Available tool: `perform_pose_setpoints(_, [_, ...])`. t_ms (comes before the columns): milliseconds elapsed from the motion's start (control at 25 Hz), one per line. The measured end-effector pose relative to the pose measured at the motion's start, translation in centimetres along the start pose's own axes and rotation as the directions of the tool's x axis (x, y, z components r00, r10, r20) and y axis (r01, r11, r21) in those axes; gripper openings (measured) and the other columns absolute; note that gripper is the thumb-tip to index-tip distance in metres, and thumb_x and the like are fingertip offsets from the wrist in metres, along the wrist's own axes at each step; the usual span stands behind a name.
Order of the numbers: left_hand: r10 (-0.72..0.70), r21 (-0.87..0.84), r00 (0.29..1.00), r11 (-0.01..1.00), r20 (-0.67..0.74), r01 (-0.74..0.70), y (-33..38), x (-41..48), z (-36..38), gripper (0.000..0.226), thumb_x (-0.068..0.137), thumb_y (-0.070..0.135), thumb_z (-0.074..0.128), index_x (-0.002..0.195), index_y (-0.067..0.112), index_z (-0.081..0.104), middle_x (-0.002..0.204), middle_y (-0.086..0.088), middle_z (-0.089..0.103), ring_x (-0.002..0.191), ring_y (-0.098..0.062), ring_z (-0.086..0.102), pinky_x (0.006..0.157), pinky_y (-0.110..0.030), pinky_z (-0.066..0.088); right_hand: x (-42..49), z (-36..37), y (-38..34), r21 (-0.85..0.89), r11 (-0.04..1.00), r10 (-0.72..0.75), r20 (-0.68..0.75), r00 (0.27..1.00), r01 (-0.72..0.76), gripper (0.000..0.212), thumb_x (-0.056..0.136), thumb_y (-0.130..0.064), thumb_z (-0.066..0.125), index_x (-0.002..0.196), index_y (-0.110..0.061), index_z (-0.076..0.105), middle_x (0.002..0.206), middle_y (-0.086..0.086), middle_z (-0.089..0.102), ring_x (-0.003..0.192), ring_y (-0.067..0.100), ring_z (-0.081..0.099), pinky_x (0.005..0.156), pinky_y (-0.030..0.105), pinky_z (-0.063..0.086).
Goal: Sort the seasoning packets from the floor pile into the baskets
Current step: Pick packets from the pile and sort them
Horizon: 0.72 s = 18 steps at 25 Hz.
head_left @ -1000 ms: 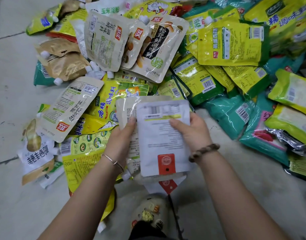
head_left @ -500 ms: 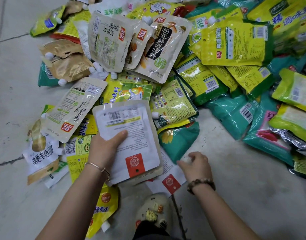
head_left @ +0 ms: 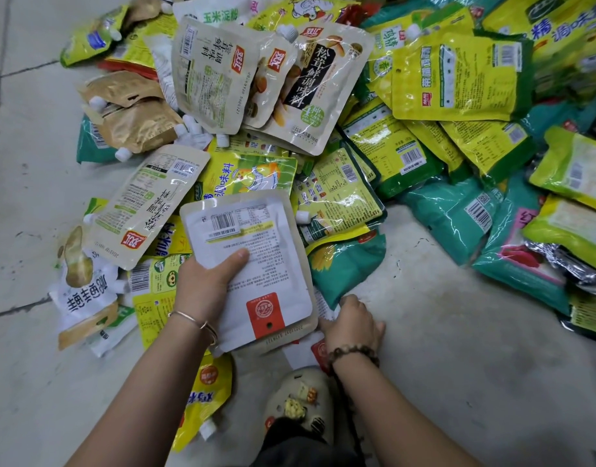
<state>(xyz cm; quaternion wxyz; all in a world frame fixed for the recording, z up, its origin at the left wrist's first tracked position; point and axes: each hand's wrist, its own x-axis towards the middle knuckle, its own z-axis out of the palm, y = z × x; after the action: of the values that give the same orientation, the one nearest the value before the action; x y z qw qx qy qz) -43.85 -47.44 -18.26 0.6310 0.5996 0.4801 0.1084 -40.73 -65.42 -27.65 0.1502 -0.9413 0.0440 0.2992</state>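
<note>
— Tiled floor [head_left: 27,183] under the packet pile [head_left: 323,129]. The hands?
— The left hand [head_left: 202,291] grips a stack of white packets [head_left: 256,257]. The right hand [head_left: 353,323] curls over another white packet [head_left: 303,353] just beside, hold unclear. Seems gathering likes; next, lift it onto the stack.

The right hand [head_left: 352,323] covers much of a white floor packet [head_left: 298,355] — its grip there cannot be told. Behind the left hand's [head_left: 202,291] front packet [head_left: 252,261], a second packet [head_left: 281,341] shows only its rim. The pile [head_left: 458,79] runs off the top and right edges — fine print unreadable.
</note>
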Motion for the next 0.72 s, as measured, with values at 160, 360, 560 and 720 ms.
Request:
perform_pose_setpoints(160, [0.013,0.001,1.0,1.0,0.011,-0.013,0.0,0.1,0.1,0.017,0.075,0.009,0.074,0.087,0.02,0.069,0.089,0.001,0.072,0.077,-0.017,0.07,0.067,-0.031,0.055,1.5,-2.4,0.4,0.17,0.975,0.092,0.271,0.958,-0.141,0.035,0.076,-0.037,0.074,0.096,-0.014,0.057,0.099,0.002,0.061,0.095,0.023,0.059,0.079,0.031,0.046])
perform_pose_setpoints(360, [-0.004,-0.018,0.999,1.0,0.041,0.005,0.5,-0.3,0.9,0.016,0.076,0.008,0.073,0.086,0.019,0.069,0.088,0.001,0.072,0.073,-0.016,0.07,0.064,-0.031,0.057,3.1,-8.7,4.4,0.192,0.948,0.154,0.426,0.892,-0.255,0.041,0.077,-0.021,0.075,0.111,-0.002,0.062,0.107,0.014,0.066,0.095,0.028,0.064,0.086,0.036,0.051])
perform_pose_setpoints(560, [-0.025,-0.055,0.993,0.998,0.117,0.032,1.6,-1.7,2.8,0.016,0.077,0.005,0.071,0.087,0.018,0.069,0.087,-0.002,0.073,0.076,-0.021,0.07,0.067,-0.033,0.057,2.1,-15.4,6.2,0.275,0.904,0.198,0.411,0.89,-0.328,0.04,0.076,-0.017,0.076,0.107,0.002,0.06,0.104,0.017,0.065,0.094,0.031,0.063,0.086,0.039,0.051])
perform_pose_setpoints(720, [-0.008,-0.065,0.98,0.998,0.201,0.021,3.3,-2.7,4.3,0.016,0.077,0.005,0.07,0.088,0.017,0.068,0.081,0.003,0.074,0.071,-0.016,0.071,0.056,-0.026,0.056,1.1,-19.6,7.2,0.544,0.806,0.124,0.23,0.965,-0.234,0.019,0.075,-0.013,0.076,0.082,-0.004,0.061,0.081,0.009,0.067,0.063,0.019,0.066,0.055,0.023,0.051])
